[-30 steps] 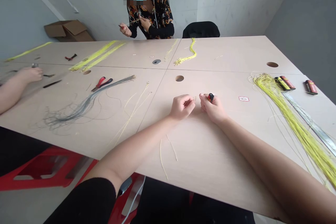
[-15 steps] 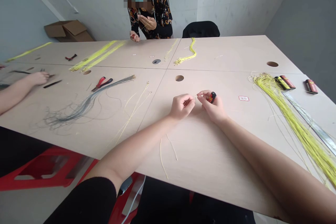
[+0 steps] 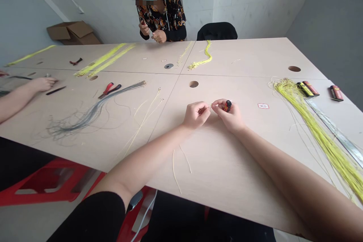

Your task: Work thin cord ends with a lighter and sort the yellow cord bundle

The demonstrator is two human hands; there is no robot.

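Being pinched in the left hand: what is being shown?

— A short pale wire end is being held between nearly closed fingertips, its inner part hidden by the fingers.

And what is being gripped in the right hand?

— A small red-and-black lighter is being clasped by curled fingers, with the hand closed around its body, just beside the wire end, above the pale laminate table.

What is being displayed around them?

— A yellow wire bundle is being spread at right, beside a steel ruler. At left, a grey wire bundle and red-handled pliers are being shown lying apart.
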